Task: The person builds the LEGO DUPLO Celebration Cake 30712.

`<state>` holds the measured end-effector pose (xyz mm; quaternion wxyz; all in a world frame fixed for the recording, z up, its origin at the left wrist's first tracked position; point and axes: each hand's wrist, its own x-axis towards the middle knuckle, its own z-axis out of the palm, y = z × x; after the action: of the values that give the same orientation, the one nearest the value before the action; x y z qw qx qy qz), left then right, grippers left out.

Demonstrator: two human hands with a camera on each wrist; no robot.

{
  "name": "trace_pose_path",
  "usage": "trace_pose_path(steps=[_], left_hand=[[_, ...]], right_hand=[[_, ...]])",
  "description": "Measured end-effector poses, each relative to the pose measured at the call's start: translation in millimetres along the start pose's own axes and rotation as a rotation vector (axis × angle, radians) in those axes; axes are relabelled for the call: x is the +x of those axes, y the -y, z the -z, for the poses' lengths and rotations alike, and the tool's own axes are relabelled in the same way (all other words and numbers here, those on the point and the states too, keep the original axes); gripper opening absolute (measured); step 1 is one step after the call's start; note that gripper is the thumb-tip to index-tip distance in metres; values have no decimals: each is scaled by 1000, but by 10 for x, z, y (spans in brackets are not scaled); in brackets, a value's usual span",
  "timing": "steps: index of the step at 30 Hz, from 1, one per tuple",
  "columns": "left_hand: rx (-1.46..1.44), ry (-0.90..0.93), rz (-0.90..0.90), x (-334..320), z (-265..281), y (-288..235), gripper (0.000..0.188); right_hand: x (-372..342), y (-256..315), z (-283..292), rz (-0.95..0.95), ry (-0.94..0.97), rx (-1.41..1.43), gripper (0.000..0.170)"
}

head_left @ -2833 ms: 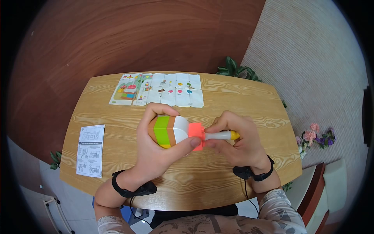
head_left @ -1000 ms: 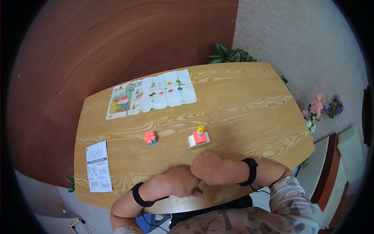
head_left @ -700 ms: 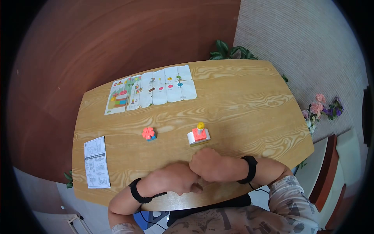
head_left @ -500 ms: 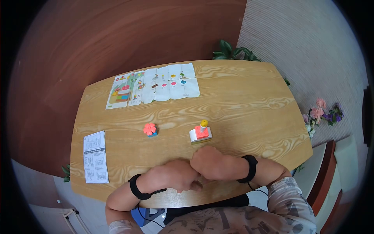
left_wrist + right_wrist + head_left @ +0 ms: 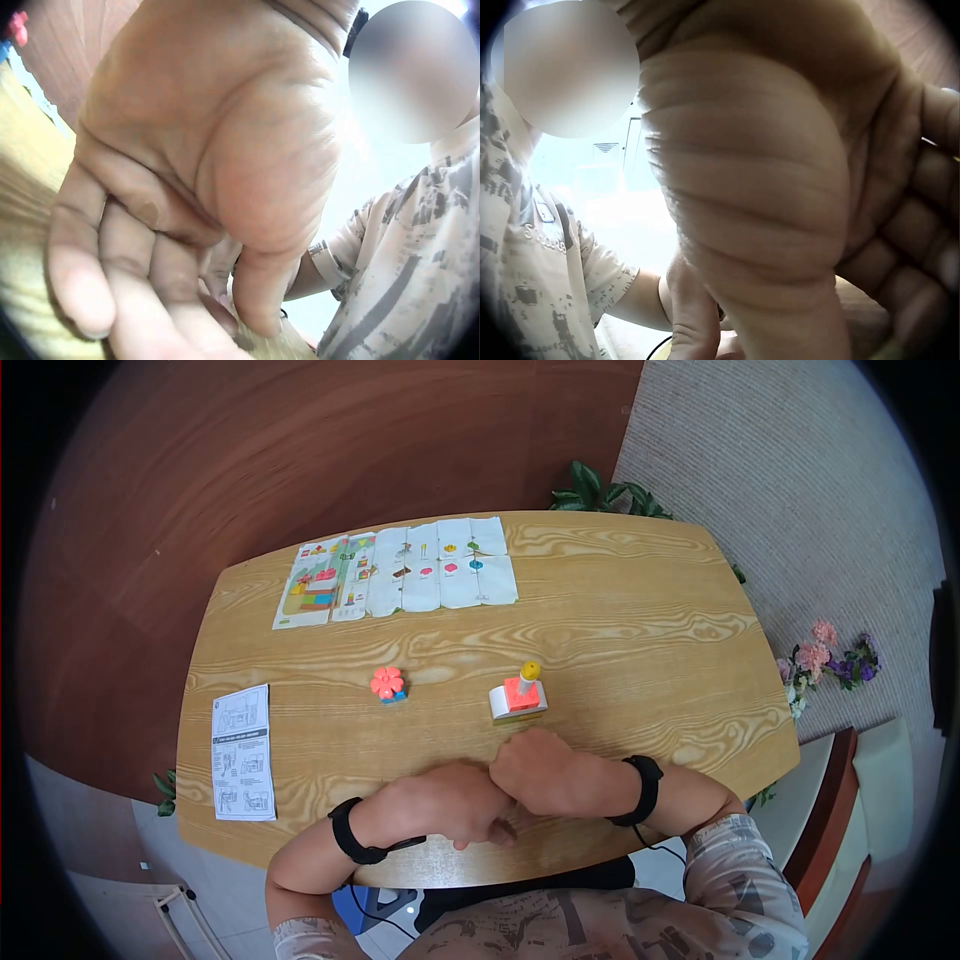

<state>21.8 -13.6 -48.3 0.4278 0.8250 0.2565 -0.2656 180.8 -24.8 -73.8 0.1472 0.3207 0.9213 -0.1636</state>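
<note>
My left hand [image 5: 462,800] and right hand [image 5: 535,770] meet near the table's front edge, the right overlapping the left in the head view. Both hold nothing. In the left wrist view the left hand's fingers [image 5: 135,277] are loosely bent; in the right wrist view the right fingers [image 5: 907,270] bend in shade. Just beyond the right hand stands a toy-block cake [image 5: 521,696] with a white curved block, a coral brick and a yellow-tipped candle [image 5: 529,673] upright on top. To its left is a coral block flower [image 5: 387,682] on a blue brick [image 5: 394,698].
An unfolded colour leaflet [image 5: 420,572] lies at the table's back left. A black-and-white instruction sheet [image 5: 242,755] is at the left side. Artificial flowers [image 5: 825,655] and a chair [image 5: 830,800] stand off to the right of the wooden table [image 5: 640,630].
Earlier both hands gripped the block cake and its candle. The cake now stands released on the table, and the hands have drawn back together. During the last second only the head view shifts slightly.
</note>
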Motion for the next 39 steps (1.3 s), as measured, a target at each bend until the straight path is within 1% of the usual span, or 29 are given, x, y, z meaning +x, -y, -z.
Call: trace_pose_path(steps=[3,6,15,18,20,21,23,24,26,27,28,29,30,31,33,35,37,38,39], left_hand=[[6,6,0,7,-2,2,39],[2,5,0,-3,2,-4,38],[-8,-4,0,15,-20,-2,38],[14,10,17,20,-14,-18,39],[32,30,37,-21,18,-79,39],[107,-40,-21,1,-43,-31,39],[264,-176,-139,66,-209,91,39],[255,-193,-152,52,-231,89,39],[237,-221,-184,-11,-238,26,38],[261,-312,-207,-61,-272,-1,37],[283,-403,-232,-148,-324,-22,36],[306,-498,-256,-275,-297,-95,36],[271,-531,-277,-497,-249,-187,36],[237,-560,-291,-813,-168,-331,37],[112,-692,-301,-1453,-307,-340,34],[-76,-1494,-497,-1769,-1057,33,32],[-212,-2045,-602,-2091,-1357,229,31],[-84,-2403,-253,-2228,-1612,493,27],[69,-2719,151,-2267,-1919,798,23]], right_hand=[[-4,-10,-44,-1,-44,-1,28],[-6,-3,8,2,0,10,27],[-38,9,27,-10,-32,38,29],[-65,-11,-16,31,-122,34,28],[-28,-15,-24,20,-69,30,27],[-11,-15,-32,17,-42,30,27],[-11,-18,-60,13,-76,29,27],[-5,-20,-71,9,-98,30,27],[20,-36,-84,5,-77,83,30],[27,-42,-81,2,-65,109,32],[45,-24,-57,-3,-10,72,34],[74,-3,-7,-7,44,30,37],[90,-2,31,-9,96,-15,39],[107,-9,12,-12,86,-44,32],[165,-7,-66,-19,55,-89,18],[184,-14,-35,-7,140,-70,19],[208,-18,2,-4,188,-52,19],[211,-9,8,-5,200,-48,19],[207,-8,15,-7,219,-52,19]])
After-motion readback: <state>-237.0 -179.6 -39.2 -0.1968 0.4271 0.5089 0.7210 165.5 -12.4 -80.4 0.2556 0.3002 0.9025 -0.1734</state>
